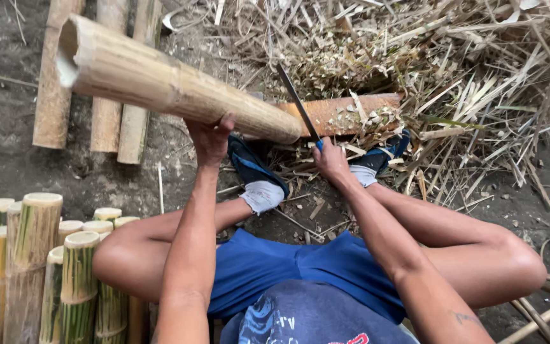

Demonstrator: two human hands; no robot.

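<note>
Shavings (377, 121) already litter the ground; left hand (210, 141) grips the bamboo pole (173, 83), right hand's (331, 160) fingers clasp the knife (297, 102) at its uncut end.

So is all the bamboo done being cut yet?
Not yet. Done: cut bamboo pieces stand bundled lower left, and shavings cover the ground. In hand: the left hand props a bamboo tube; the right hand holds a blade. Left: uncut lengths behind.

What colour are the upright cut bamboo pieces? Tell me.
Green-and-yellow streaked bamboo pieces with pale cut tops; head view.
</note>
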